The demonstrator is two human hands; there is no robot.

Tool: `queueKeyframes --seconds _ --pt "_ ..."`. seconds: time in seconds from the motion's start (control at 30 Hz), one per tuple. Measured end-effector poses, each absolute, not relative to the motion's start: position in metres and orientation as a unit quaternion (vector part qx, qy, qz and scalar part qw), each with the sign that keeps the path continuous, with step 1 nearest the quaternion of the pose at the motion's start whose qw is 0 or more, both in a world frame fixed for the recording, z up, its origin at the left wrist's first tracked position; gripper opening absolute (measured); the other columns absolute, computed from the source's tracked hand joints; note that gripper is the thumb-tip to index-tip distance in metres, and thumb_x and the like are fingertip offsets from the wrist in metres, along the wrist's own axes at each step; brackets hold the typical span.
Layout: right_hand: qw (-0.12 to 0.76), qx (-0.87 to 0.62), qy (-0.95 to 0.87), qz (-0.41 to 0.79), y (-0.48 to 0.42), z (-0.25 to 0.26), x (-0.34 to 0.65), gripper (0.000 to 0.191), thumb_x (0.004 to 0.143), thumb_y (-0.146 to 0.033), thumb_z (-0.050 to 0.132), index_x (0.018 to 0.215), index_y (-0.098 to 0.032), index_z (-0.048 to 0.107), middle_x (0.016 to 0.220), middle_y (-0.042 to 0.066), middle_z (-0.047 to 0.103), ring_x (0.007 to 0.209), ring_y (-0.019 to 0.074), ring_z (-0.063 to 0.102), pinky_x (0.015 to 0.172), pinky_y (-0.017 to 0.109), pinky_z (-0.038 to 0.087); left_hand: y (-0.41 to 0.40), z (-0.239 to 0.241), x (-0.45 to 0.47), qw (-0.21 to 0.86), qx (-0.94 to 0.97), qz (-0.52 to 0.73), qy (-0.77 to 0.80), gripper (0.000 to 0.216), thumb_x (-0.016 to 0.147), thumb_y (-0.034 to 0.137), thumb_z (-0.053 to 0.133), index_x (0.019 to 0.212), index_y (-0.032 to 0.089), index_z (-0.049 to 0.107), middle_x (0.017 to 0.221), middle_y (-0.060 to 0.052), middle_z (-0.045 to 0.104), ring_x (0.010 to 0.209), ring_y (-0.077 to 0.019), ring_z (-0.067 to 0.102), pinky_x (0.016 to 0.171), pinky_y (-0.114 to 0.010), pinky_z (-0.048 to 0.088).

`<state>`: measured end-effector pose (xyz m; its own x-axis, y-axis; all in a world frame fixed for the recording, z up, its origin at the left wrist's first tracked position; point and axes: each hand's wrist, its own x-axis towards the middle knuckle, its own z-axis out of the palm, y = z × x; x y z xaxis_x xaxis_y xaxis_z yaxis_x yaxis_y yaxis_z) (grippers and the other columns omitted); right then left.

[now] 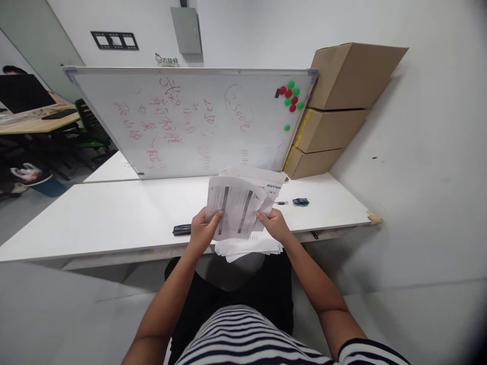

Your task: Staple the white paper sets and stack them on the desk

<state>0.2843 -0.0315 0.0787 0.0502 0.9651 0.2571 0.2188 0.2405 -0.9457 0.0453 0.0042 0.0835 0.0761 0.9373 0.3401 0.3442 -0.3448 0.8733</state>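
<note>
Printed paper sheets [236, 208] are held up in front of me above the table's front edge, fanned slightly apart. My left hand [203, 228] grips their left side, thumb on top. On the right side, my right hand [274, 223] pinches them with its thumb over the front; the fingers behind are hidden. Below the held sheets, a loose stack of papers [247, 247] sticks out past the table edge. A black stapler-like object [181, 230] lies on the table just left of my left hand.
A whiteboard [171, 121] with red writing and round magnets leans at the back of the white table [114, 213]. Cardboard boxes [353, 76] are stacked at the right. A small dark packet [301, 202] lies right of the papers. A person sits behind a monitor [25, 94] far left.
</note>
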Motion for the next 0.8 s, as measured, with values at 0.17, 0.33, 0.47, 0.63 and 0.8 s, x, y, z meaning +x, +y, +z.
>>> queueKeyframes --seconds 0.17,0.33,0.47,0.63,0.8 --pt "0.539 -0.502 -0.56 0.379 -0.04 0.081 0.279 0.043 0.083 -0.051 0.059 0.111 -0.021 0.068 0.105 0.006 0.071 0.104 0.0293 0.063 0.09 0.044 0.05 0.003 0.085 0.051 0.302 0.621 0.507 0.516 0.032 0.078 0.05 0.06 0.076 0.019 0.063 0.067 0.001 0.06 0.066 -0.0134 0.054 0.059 -0.024 0.041" --pt "0.581 -0.478 -0.533 0.388 -0.042 0.085 0.274 0.045 0.084 -0.049 0.06 0.119 -0.022 0.062 0.12 0.006 0.066 0.116 0.0263 0.057 0.099 0.041 0.044 0.002 0.08 0.051 0.338 0.608 0.502 0.514 0.03 0.078 0.048 0.061 0.08 0.019 0.063 0.07 0.001 0.061 0.067 -0.0135 0.055 0.06 -0.024 0.042" --pt "0.583 -0.474 -0.493 0.439 -0.032 0.076 0.258 0.049 0.081 -0.049 0.062 0.121 -0.02 0.06 0.122 0.008 0.064 0.115 0.0262 0.058 0.098 0.042 0.046 0.009 0.076 0.066 0.383 0.595 0.529 0.468 0.031 0.077 0.045 0.063 0.096 0.02 0.058 0.092 -0.003 0.064 0.085 -0.016 0.059 0.074 -0.027 0.047" --pt "0.527 -0.523 -0.553 0.378 -0.027 0.07 0.243 0.047 0.078 -0.048 0.065 0.114 -0.019 0.065 0.119 0.009 0.066 0.115 0.0278 0.058 0.1 0.043 0.045 0.024 0.056 0.084 0.373 0.576 0.544 0.483 0.037 0.075 0.045 0.066 0.097 0.02 0.05 0.093 -0.004 0.06 0.086 -0.0166 0.059 0.073 -0.029 0.048" --pt "0.516 -0.521 -0.592 0.334 -0.022 0.064 0.254 0.041 0.084 -0.048 0.058 0.113 -0.021 0.065 0.113 0.007 0.069 0.109 0.0276 0.062 0.093 0.042 0.05 0.029 0.036 0.083 0.212 0.601 0.579 0.51 0.04 0.067 0.047 0.072 0.086 0.02 0.048 0.092 -0.004 0.056 0.09 -0.0193 0.059 0.078 -0.032 0.046"
